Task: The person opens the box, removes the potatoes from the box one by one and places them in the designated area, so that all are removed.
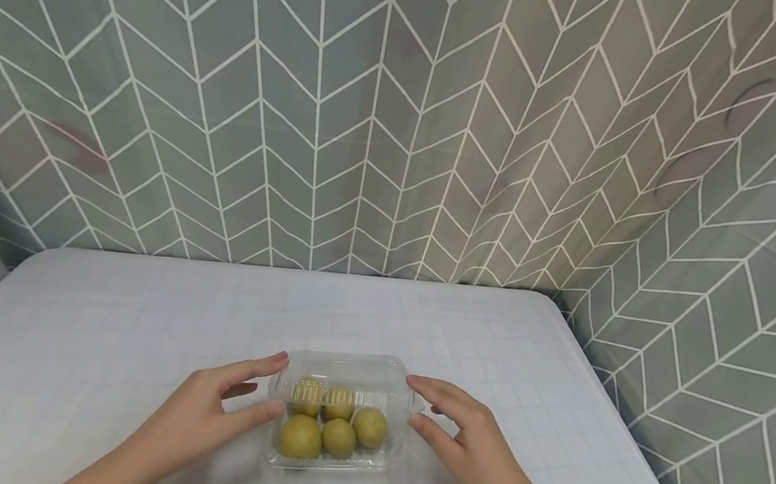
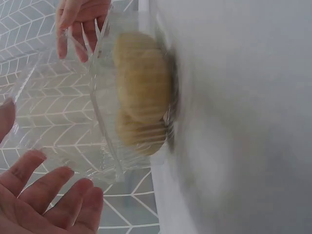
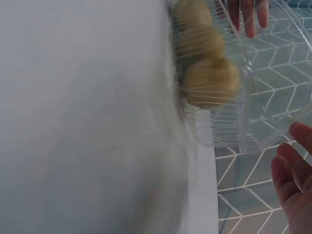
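A clear plastic clamshell box (image 1: 374,459) sits on the table near its front edge. Inside lie several round, yellow-green fruits (image 1: 300,436), bunched together in the base. The box's see-through lid (image 1: 349,372) is tilted up at the back, part way over the fruits. My left hand (image 1: 212,407) holds the lid's left side, index fingertip at the far corner and thumb at the near one. On the opposite side, my right hand (image 1: 468,441) holds the lid the same way, with its other fingers loosely bent (image 3: 287,170).
A white cloth with faint grid lines covers the table (image 1: 165,311). Grey curtains (image 1: 347,106) with a white chevron pattern hang behind the table and along both sides, close to its edges.
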`<state>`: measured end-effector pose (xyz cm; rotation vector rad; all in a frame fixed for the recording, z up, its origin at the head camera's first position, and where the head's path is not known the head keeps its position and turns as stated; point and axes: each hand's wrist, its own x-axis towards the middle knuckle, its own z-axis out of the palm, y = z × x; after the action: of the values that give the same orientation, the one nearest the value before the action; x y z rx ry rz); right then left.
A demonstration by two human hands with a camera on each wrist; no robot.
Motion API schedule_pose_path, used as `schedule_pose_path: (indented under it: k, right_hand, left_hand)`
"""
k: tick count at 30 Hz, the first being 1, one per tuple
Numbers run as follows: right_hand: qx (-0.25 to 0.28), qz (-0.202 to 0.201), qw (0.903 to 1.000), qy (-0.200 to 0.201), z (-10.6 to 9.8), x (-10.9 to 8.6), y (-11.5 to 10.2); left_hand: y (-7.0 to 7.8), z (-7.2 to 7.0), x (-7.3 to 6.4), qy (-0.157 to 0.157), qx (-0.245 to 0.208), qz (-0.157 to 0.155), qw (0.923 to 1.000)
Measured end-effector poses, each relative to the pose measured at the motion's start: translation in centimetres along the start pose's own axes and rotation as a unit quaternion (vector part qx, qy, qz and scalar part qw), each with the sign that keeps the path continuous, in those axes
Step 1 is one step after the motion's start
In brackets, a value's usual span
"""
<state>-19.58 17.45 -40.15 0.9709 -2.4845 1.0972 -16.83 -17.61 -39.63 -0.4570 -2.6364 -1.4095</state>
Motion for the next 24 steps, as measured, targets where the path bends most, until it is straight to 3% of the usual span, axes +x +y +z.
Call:
schedule_pose_path:
  k: [6, 12, 17, 24]
  right_hand:
    - [0.012, 0.003, 0.9998, 0.015, 0.0, 1.5, 0.1]
    - [-0.004, -0.001, 0.9963, 0.085, 0.3, 3.3, 0.4]
    - [-0.011, 0.003, 0.9891, 0.147, 0.8, 4.8, 0.9]
    - [-0.025, -0.002, 0.9799, 0.198, 1.6, 7.1, 2.2]
  left_hand:
    - [0.1, -0.3, 1.4, 0.02, 0.014, -0.019, 0.9995]
    - [0.0, -0.4, 3.2, 0.051, 0.037, 0.019, 0.9979]
    - [-0.2, -0.2, 4.5, 0.066, 0.028, 0.023, 0.9972]
    - [-1.0, -0.2, 5.8, 0.094, 0.024, 0.048, 0.9942]
